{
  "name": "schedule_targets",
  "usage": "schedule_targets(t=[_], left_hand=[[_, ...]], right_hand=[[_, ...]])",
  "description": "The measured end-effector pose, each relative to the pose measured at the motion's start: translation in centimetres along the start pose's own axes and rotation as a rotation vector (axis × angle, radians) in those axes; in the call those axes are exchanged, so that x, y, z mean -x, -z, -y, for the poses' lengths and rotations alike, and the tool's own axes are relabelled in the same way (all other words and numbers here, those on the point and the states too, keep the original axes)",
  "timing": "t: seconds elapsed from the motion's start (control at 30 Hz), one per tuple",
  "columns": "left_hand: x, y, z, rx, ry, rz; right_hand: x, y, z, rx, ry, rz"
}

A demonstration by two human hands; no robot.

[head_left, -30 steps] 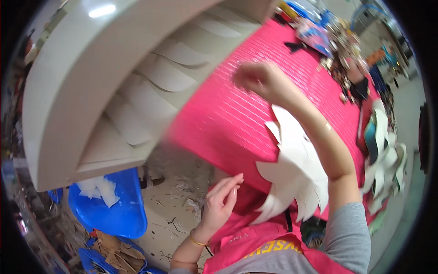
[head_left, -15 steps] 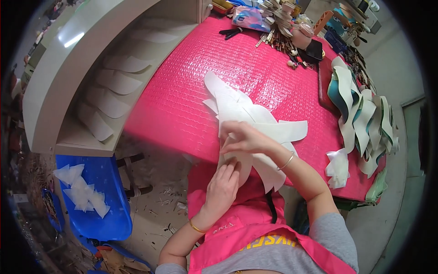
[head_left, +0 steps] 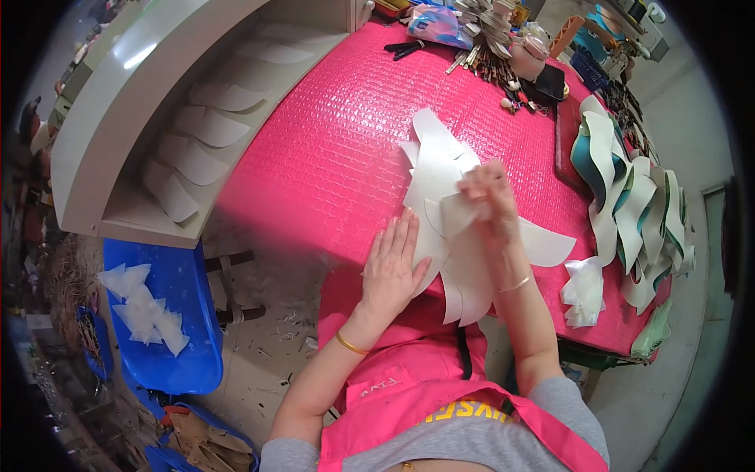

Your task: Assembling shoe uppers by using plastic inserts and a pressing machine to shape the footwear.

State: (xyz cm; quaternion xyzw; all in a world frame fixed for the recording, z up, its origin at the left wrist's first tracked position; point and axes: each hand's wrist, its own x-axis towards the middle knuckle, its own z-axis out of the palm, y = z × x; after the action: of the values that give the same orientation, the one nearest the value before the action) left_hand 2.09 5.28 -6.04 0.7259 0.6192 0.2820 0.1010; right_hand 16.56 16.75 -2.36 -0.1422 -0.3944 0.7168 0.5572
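Observation:
My left hand (head_left: 393, 263) lies flat, fingers stretched, on the near left edge of a loose pile of white curved sheet pieces (head_left: 435, 169) at the table's front edge. Over the middle of that pile, my right hand (head_left: 494, 200) is closed and partly blurred by motion. A small translucent white piece (head_left: 458, 215) shows at its fingertips, apparently pinched there. The pile's pieces overlap and point in different directions. One long curved white piece (head_left: 548, 244) sticks out to the right of my right forearm.
Inside the pale arched machine (head_left: 102, 149) at the left, several white curved pieces (head_left: 211, 126) lie in a row. Translucent scraps (head_left: 148, 311) rest on a blue chair (head_left: 189, 358), others (head_left: 583, 293) on the pink table (head_left: 330, 157). Wavy white-and-teal pieces (head_left: 621, 189) stand right; tools (head_left: 487, 71) crowd the back.
My right hand has moved up and right, away from my left hand, with the translucent piece at its fingers. The left hand has flattened out. The white pile appears shifted rightward.

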Motion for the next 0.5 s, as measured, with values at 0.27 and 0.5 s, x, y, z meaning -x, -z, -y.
schedule_targets(t=[0.27, 0.5], left_hand=[[-1.9, -0.2, -3.0, -0.317, -0.104, -0.022], [-2.2, -2.4, -3.4, 0.060, -0.098, 0.106]], right_hand=[[0.1, 3.9, 3.5, 0.080, -0.107, -0.028], [0.5, 3.8, 9.1, 0.229, 0.391, 0.046]])
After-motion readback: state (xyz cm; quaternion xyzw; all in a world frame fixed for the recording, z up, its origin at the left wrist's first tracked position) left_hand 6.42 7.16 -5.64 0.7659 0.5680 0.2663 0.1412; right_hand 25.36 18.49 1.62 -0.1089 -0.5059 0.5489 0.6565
